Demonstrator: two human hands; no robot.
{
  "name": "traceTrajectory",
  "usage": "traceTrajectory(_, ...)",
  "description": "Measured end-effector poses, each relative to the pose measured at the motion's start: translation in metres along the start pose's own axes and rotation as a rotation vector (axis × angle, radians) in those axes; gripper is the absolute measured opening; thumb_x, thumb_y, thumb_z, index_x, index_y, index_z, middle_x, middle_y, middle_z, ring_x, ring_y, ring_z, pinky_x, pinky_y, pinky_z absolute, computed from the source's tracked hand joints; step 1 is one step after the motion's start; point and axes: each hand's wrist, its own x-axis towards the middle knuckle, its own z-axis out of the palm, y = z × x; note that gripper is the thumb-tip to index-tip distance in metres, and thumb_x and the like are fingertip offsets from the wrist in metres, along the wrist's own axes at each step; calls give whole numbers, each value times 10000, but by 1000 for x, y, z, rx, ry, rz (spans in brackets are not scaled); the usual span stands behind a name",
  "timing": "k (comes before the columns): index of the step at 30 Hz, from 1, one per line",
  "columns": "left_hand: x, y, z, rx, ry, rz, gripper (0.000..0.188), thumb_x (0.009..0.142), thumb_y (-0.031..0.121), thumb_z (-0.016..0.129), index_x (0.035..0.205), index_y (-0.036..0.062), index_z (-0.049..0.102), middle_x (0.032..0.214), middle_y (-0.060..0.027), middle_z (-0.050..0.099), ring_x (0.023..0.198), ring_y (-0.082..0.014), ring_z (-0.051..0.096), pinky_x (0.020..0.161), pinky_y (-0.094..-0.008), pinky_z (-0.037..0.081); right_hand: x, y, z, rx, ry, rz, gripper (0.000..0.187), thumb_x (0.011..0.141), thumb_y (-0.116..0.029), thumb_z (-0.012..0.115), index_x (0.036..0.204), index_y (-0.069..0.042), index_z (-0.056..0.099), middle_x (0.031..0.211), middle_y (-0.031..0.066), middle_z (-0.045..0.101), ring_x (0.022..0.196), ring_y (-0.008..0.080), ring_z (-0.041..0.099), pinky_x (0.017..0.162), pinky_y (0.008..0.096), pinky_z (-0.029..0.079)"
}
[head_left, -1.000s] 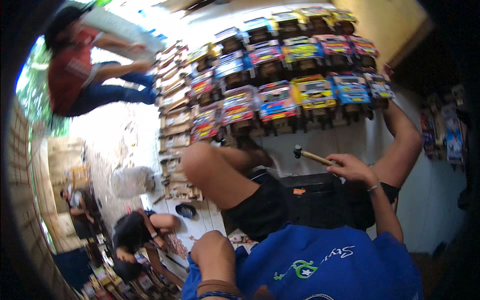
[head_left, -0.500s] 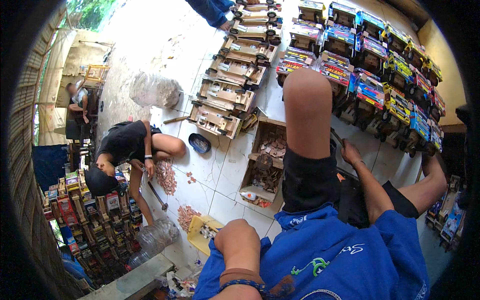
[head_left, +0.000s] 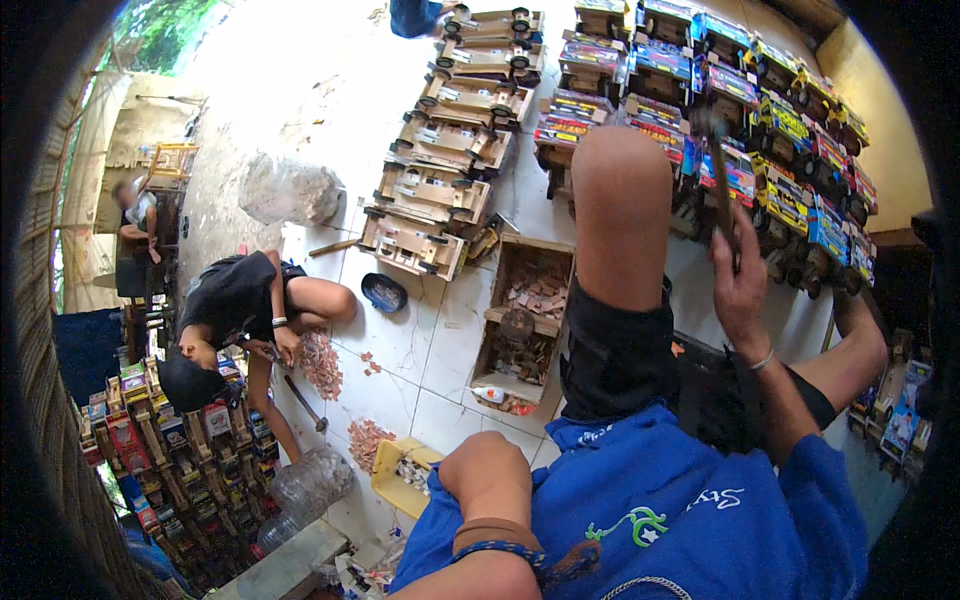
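My right hand (head_left: 740, 290) is closed around the wooden handle of a hammer (head_left: 721, 185), raised beside my upright knee. Its blurred head overlaps the rows of colourful toy trucks (head_left: 785, 210) behind it. My left arm is bent, with a brown band and a braided blue cord at the wrist. Only part of my left hand (head_left: 480, 582) shows at the lower edge, and its fingers are hidden. Left of my raised knee stands a divided wooden box (head_left: 537, 248) with small wood pieces inside.
Unpainted wooden truck bodies (head_left: 425, 190) form a column on the tiles. Another person (head_left: 235, 290) crouches at left near wood scraps (head_left: 320, 365) and a hammer (head_left: 305, 403). A yellow container (head_left: 390, 475), a blue-rimmed bowl (head_left: 384, 292) and a large clear bottle (head_left: 310, 485) stand nearby.
My right hand has lifted the hammer upward from low beside my knee. The crouching person's hands have shifted slightly, and the whole view has moved a little.
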Motion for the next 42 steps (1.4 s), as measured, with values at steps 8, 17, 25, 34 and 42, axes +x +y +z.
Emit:
traceTrajectory(8, 6, 10, 13, 173, -106, -111, 110, 824, 8, 650, 889, 14, 562, 886, -46, 505, 881, -214, 508, 801, -301, 421, 63, -126, 56, -130, -554, -611, 458, 921, -77, 586, 1371, -58, 499, 1039, 182, 660, 785, 305, 676, 661, 388, 540)
traceTrajectory(17, -5, 7, 18, 41, 33, -52, 114, 811, -22, 641, 839, 26, 542, 903, -44, 496, 873, -197, 499, 822, -320, 434, 52, -83, 201, -596, -1160, -856, 166, 871, -195, 605, 793, -75, 688, 786, 115, 707, 781, 283, 707, 650, 413, 558)
traceTrajectory(25, -4, 23, -3, 219, -20, -105, 135, 804, -45, 622, 908, 4, 552, 949, -75, 505, 887, -192, 493, 832, -335, 438, 39, -23, 205, -800, -1276, -746, 171, 826, -171, 621, 870, -129, 781, 916, 103, 748, 864, 272, 725, 679, 426, 585)
traceTrajectory(34, -11, -7, 13, 317, 237, 69, 114, 846, -31, 616, 921, 12, 541, 906, -58, 519, 831, -161, 517, 741, -271, 463, 36, -17, 209, -685, -1172, -782, 153, 833, -150, 611, 847, -115, 759, 875, 84, 740, 844, 273, 721, 668, 404, 585)
traceTrajectory(42, -108, -13, -98, -119, 361, -353, 151, 918, 269, 627, 858, 144, 568, 797, 49, 540, 751, -88, 528, 715, -256, 443, 30, -18, 209, -714, -1226, -714, 176, 841, -131, 602, 865, -78, 768, 905, 129, 747, 833, 284, 730, 661, 407, 586)
